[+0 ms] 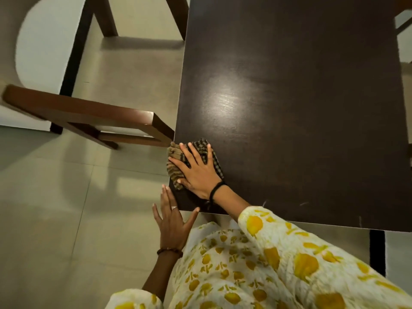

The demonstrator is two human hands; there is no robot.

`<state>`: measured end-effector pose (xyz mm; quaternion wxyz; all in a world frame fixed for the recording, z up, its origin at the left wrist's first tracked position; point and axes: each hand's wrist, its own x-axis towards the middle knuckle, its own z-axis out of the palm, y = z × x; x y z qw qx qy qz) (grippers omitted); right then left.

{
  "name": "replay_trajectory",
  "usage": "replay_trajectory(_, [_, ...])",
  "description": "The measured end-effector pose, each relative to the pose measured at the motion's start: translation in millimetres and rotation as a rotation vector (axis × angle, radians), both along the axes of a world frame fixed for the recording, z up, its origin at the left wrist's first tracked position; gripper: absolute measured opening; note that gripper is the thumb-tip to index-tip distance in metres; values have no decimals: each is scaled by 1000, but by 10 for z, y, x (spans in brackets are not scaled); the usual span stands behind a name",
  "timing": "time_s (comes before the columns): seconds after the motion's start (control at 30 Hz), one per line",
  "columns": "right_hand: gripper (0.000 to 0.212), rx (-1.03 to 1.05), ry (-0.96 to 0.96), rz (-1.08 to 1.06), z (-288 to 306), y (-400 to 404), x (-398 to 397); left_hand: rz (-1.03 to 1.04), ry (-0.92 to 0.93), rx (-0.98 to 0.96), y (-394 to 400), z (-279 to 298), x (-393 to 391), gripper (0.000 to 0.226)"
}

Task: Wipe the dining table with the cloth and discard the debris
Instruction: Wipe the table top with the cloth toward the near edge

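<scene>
A dark brown dining table (pixel 289 85) fills the right of the view. A brown checked cloth (pixel 176 152) lies folded at its near left edge, partly hanging over. My right hand (pixel 197 170) presses flat on the cloth with fingers spread. My left hand (pixel 172 221) is held flat with straight fingers just beside the table's near left corner, below the edge, and holds nothing. No debris shows on the tabletop.
A wooden chair (pixel 89 117) stands close to the table's left edge, its top rail almost touching near the cloth. Another chair's legs (pixel 107 16) stand further back. Pale floor tiles (pixel 55 219) lie to the left. A table leg (pixel 376 253) shows at the lower right.
</scene>
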<state>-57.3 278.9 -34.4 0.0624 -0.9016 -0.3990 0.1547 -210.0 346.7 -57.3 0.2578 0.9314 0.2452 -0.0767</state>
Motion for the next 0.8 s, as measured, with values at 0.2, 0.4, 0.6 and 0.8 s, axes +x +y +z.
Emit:
replay_trajectory(0.2, [56,43,53,227,27,34,-90,80,-5,12,-39,14,-33,94])
replay_trajectory(0.4, [56,86,79,384,38,-147,-93,143,-7,7,-55,3,-74,102])
replay_trajectory(0.6, [49,143,166,491,72,-474,0,91,-24,85,-155,31,-89,91])
replay_trajectory(0.8, [47,168,209,476,35,-1121,40,-107,2,102,-615,145,-125,89])
